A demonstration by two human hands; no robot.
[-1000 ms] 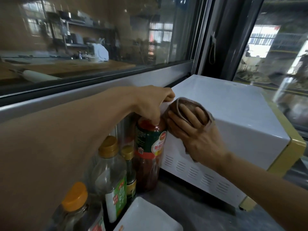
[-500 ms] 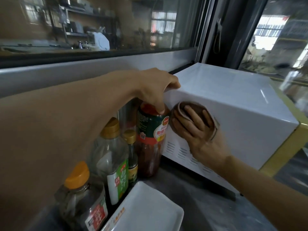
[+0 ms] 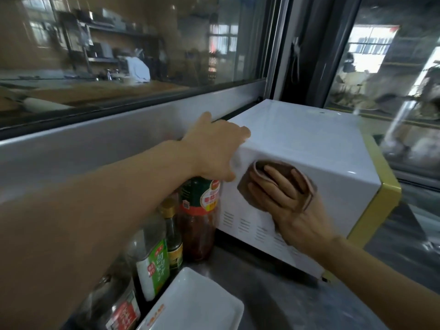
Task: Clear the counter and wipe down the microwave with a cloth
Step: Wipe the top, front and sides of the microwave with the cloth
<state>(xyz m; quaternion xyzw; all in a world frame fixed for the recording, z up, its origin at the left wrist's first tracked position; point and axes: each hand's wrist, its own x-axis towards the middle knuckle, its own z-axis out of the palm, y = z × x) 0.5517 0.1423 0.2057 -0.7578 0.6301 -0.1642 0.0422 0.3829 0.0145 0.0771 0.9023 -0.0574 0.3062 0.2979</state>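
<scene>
brown cloth lies under spread right fingers, pressed flat against microwave side.

The left hand is stretched forward on a bare arm, fingers curled over a corner. The right hand is pressed flat with fingers spread wide, and a cloth is pinned under it.

Your right hand is covering most of the brown cloth. Your left forearm is hiding the bottle tops, and the bottom edge is cropping the white tray. Label print is reading too blurred.
</scene>
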